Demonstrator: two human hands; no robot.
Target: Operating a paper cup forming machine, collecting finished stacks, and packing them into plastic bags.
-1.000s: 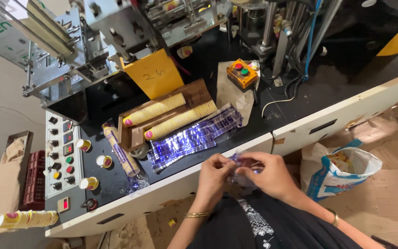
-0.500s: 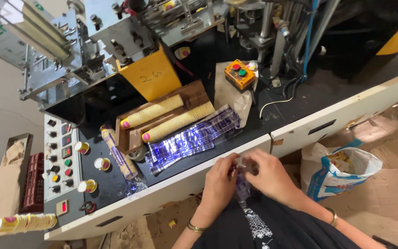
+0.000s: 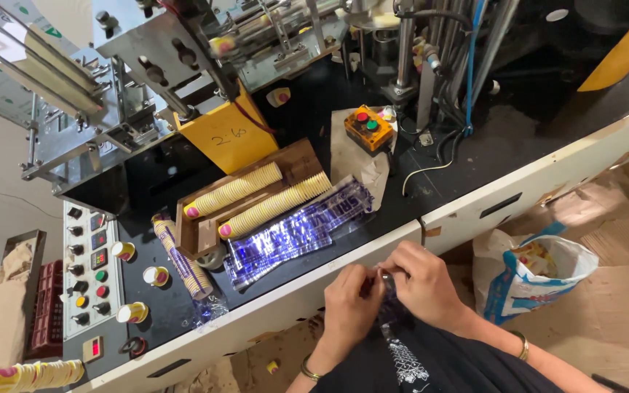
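hands: two, my left hand (image 3: 349, 306) and my right hand (image 3: 422, 284)
stacks of cups in the wooden tray (image 3: 205, 231): two, an upper stack (image 3: 234, 191) and a lower stack (image 3: 274, 206)
wrapped cup sleeve (image 3: 182, 258) beside the tray: one
single cups by the control panel (image 3: 85, 276): three (image 3: 123, 250) (image 3: 156, 276) (image 3: 132, 313)
orange button box (image 3: 368, 126): one
clear printed wrappers (image 3: 296, 233): one pile, number unclear
bag (image 3: 529, 273) on the floor: one
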